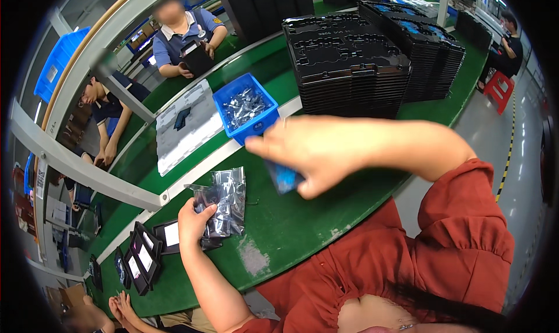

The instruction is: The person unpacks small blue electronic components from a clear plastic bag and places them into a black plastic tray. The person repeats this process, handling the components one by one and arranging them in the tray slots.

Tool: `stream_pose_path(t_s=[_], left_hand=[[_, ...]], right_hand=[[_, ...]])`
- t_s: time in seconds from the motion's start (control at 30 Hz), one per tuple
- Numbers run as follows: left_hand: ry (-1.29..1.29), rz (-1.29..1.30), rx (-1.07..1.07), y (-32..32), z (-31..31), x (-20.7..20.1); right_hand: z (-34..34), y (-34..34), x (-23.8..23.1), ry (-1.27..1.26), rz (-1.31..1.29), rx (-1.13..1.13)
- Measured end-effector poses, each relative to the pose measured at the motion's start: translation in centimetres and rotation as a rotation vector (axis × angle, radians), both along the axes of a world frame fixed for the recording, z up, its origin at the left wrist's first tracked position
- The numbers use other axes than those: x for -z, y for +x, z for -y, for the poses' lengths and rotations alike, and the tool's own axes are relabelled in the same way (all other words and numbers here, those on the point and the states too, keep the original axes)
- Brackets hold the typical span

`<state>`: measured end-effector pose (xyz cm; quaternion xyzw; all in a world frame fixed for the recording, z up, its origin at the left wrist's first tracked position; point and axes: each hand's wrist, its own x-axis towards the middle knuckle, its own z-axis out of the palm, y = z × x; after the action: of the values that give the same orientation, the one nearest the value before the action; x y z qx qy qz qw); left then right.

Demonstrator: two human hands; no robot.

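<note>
My left hand [193,221] is closed with its thumb over shiny, see-through grey plastic bags [234,200] that lie on the green tabletop. How many bags there are is unclear. Farther right, my right hand [311,149] is blurred and stretches across the table just in front of a blue bin [256,130]. Its index finger points left, while the thumb and the hidden fingers grip a small flat blue and dark piece [283,179]. What that piece is cannot be made out. Small shiny packets [243,105] fill the bin.
Tall stacks of black plastic trays [349,65] stand at the back right. Beyond the rail lies a pale sheet [192,129] with a dark piece [182,117] on it. Black open boxes [142,257] sit at left. Co-workers sit across and at lower left; a metal post [99,181] crosses the left.
</note>
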<state>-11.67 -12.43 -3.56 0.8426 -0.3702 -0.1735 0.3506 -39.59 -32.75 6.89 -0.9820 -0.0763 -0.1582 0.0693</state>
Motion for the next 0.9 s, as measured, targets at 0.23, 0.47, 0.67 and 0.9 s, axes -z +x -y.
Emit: stream_pose_path(t_s=[0.23, 0.47, 0.67, 0.9], left_hand=[[0.003, 0.048, 0.003, -0.1, -0.1, -0.2], [-0.061, 0.125, -0.032, -0.2, -0.1, 0.2], [-0.036, 0.149, -0.095, -1.2, 0.2, -0.7], [-0.080, 0.324, -0.143, -2.5, 0.5, -1.4]], right_hand=[[12.0, -3.2, -8.3, -0.080, 0.042, 0.297], [16.2, -4.7, -8.5, 0.032, -0.144, 0.468], [18.2, -10.5, -10.0, 0.141, -0.374, 0.589], [20.0, -11.8, -9.3, 0.424, -0.307, 0.389]])
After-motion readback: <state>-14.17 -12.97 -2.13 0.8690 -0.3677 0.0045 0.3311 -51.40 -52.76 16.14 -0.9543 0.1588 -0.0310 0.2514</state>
